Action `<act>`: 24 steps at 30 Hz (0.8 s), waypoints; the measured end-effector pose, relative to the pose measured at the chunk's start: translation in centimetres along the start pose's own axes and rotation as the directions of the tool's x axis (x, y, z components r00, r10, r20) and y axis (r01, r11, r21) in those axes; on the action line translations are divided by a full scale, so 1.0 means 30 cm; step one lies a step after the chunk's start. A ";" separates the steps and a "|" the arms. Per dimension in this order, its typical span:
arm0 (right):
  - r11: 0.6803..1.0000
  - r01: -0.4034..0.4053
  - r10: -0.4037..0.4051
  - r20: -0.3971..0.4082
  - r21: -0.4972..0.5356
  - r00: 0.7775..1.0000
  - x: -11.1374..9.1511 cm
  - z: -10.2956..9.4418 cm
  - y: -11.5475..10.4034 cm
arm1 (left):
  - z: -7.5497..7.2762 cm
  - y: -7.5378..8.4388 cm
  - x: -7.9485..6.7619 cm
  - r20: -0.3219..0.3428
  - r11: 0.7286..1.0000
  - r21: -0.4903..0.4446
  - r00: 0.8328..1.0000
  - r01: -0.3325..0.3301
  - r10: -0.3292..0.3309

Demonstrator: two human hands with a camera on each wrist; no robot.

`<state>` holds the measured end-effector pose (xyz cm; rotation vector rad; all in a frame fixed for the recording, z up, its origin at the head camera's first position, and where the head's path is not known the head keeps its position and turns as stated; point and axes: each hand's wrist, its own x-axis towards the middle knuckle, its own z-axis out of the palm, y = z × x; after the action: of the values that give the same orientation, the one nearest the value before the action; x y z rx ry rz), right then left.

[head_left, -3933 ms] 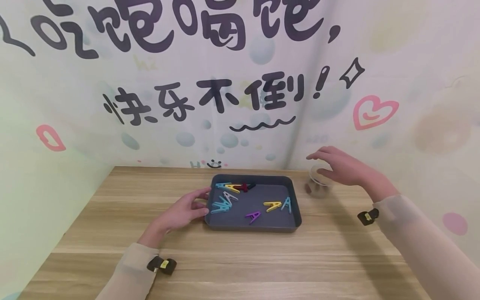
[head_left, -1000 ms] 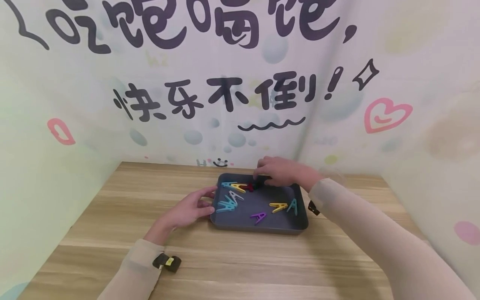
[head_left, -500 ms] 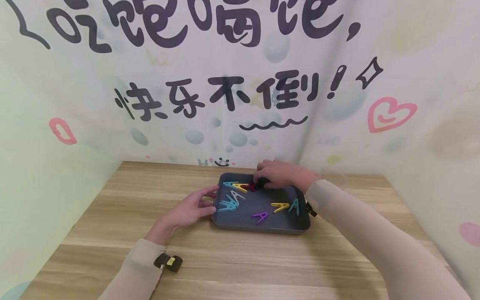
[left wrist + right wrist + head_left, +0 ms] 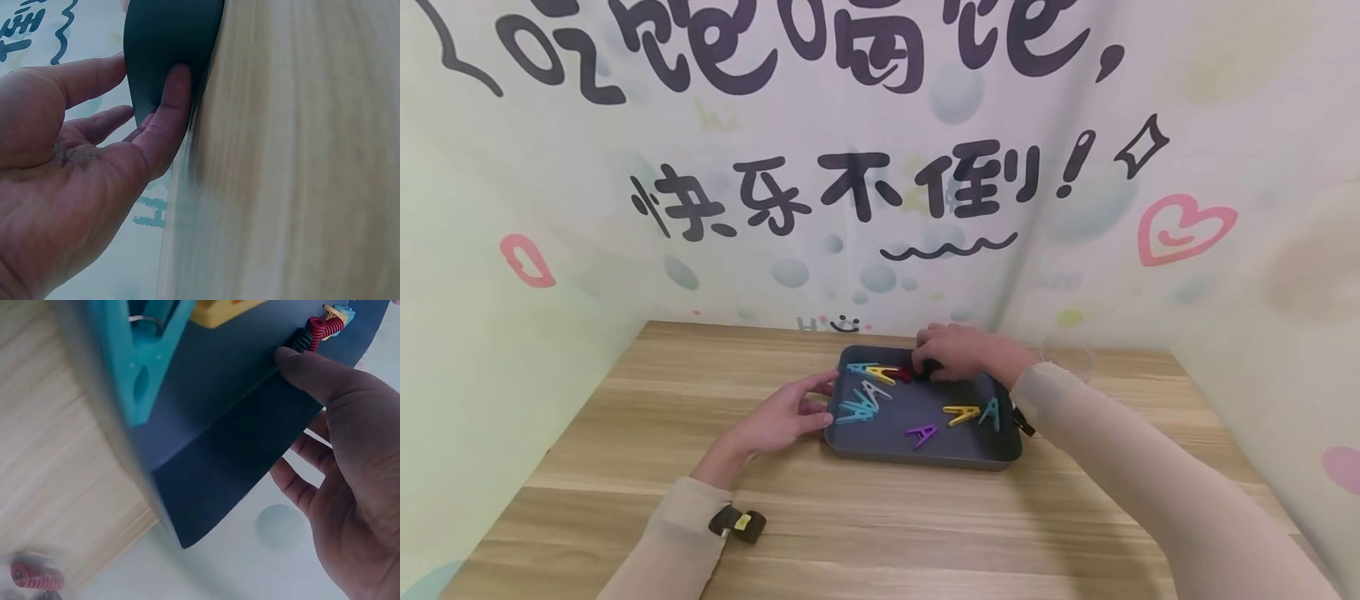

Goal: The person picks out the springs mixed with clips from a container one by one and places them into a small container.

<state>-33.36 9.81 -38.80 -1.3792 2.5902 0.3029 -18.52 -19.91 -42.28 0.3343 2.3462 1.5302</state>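
Note:
A dark grey tray [image 4: 917,457] on the wooden table holds several clothespins. My left hand [image 4: 782,417] rests its thumb and fingertips against the outside of the tray's left wall, fingers spread in the left wrist view. At the back of the tray, my right hand [image 4: 958,350] reaches over the rim, its curled fingers partly hiding what they pinch. The right wrist view shows the thumb at the end of a black ridged piece [image 4: 302,340], beside a dark red ridged piece [image 4: 317,328]. Other right fingers show beyond the tray's wall.
Blue, yellow and white clothespins lie at the tray's left; a purple clothespin [image 4: 921,435], a yellow clothespin [image 4: 961,413] and a teal clothespin [image 4: 991,413] lie nearer the right. A clear cup [image 4: 1078,354], partly hidden by the right arm, stands right of the tray. A printed curtain [image 4: 760,283] hangs behind.
My right hand has come left from above the clear cup into the back of the tray, and its fingers have closed in on the black ridged piece. The left hand has stayed against the tray.

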 end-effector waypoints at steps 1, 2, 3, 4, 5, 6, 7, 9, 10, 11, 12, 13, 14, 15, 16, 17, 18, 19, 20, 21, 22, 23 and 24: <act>1.000 0.000 0.000 -0.001 0.000 1.000 -0.001 0.002 0.000 | 0.000 0.000 0.001 0.001 1.000 0.000 1.000 0.001 -0.001; 1.000 0.000 0.000 -0.002 -0.001 1.000 -0.003 0.004 0.001 | 0.001 0.000 0.001 0.002 1.000 -0.002 1.000 0.001 -0.001; 1.000 -0.001 0.001 -0.003 -0.002 1.000 -0.005 0.007 0.002 | 0.001 0.000 0.001 0.005 1.000 -0.002 1.000 -0.006 0.006; 1.000 -0.001 0.001 -0.003 -0.001 1.000 -0.006 0.009 0.003 | 0.001 0.001 0.002 0.004 1.000 -0.002 1.000 0.001 -0.001; 1.000 0.000 0.000 -0.003 -0.004 1.000 -0.008 0.013 0.005 | 0.001 0.001 0.001 0.006 1.000 0.000 1.000 -0.005 0.005; 1.000 0.001 -0.001 -0.004 -0.004 1.000 -0.009 0.015 0.007 | 0.001 0.002 0.001 0.006 1.000 0.002 1.000 -0.005 0.005; 1.000 0.002 -0.002 -0.006 -0.002 1.000 -0.011 0.016 0.008 | 0.001 0.002 0.001 0.006 1.000 0.004 1.000 -0.004 0.004; 1.000 0.005 -0.005 -0.015 0.004 1.000 -0.015 0.016 0.011 | 0.000 0.002 0.001 0.004 1.000 0.009 1.000 -0.001 0.001; 1.000 0.007 -0.006 -0.021 0.005 1.000 -0.018 0.015 0.012 | 0.000 0.002 0.001 0.003 1.000 0.010 1.000 0.006 -0.006; 1.000 0.008 -0.007 -0.029 0.007 1.000 -0.021 0.013 0.013 | 0.001 0.002 0.001 0.005 1.000 0.010 1.000 -0.001 0.001; 1.000 0.010 -0.009 -0.039 0.013 0.999 -0.024 0.008 0.014 | 0.001 0.002 0.002 0.003 1.000 0.009 1.000 0.004 -0.004; 1.000 0.011 -0.011 -0.049 0.018 0.999 -0.028 0.004 0.014 | 0.001 0.002 0.002 0.004 1.000 0.006 1.000 0.003 -0.003; 1.000 0.013 -0.011 -0.057 0.024 0.998 -0.032 -0.003 0.014 | 0.001 0.001 0.002 0.004 1.000 0.005 1.000 0.000 0.000; 0.999 0.014 -0.012 -0.065 0.029 0.998 -0.037 -0.010 0.014 | 0.002 0.001 0.002 0.003 1.000 0.004 1.000 -0.001 0.001; 0.999 0.014 -0.012 -0.069 0.034 0.998 -0.041 -0.016 0.013 | 0.002 0.002 0.002 0.003 1.000 0.005 1.000 -0.003 0.003; 0.999 0.017 -0.014 -0.074 0.042 0.997 -0.046 -0.023 0.012 | 0.002 0.001 0.002 0.003 1.000 0.004 1.000 -0.004 0.004; 0.999 0.022 -0.018 -0.078 0.047 0.997 -0.051 -0.029 0.012 | 0.002 0.000 0.002 0.002 1.000 0.002 1.000 -0.001 0.001; 0.999 0.025 -0.021 -0.081 0.049 0.996 -0.056 -0.036 0.011 | 0.002 0.000 0.002 0.003 1.000 0.004 1.000 -0.002 0.002; 0.998 0.028 -0.024 -0.086 0.050 0.996 -0.061 -0.041 0.011 | 0.002 -0.001 0.002 0.003 1.000 0.006 1.000 -0.002 0.002; 0.998 0.031 -0.027 -0.092 0.051 0.995 -0.066 -0.046 0.012 | 0.002 0.000 0.002 0.002 1.000 0.005 1.000 -0.002 0.002; 0.998 0.035 -0.030 -0.098 0.053 0.995 -0.071 -0.051 0.012 | 0.002 -0.001 0.002 0.001 1.000 0.006 1.000 -0.003 0.002; 0.998 0.036 -0.030 -0.104 0.051 0.994 -0.077 -0.055 0.013 | 0.002 -0.001 0.001 0.000 1.000 0.005 1.000 -0.002 0.002; 0.998 0.035 -0.030 -0.108 0.046 0.994 -0.081 -0.059 0.015 | 0.003 -0.002 0.001 -0.001 1.000 0.005 1.000 -0.003 0.003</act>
<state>-32.53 11.52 -36.41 -1.4579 2.6386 0.1654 -18.52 -19.85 -42.36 0.3381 2.3520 1.5263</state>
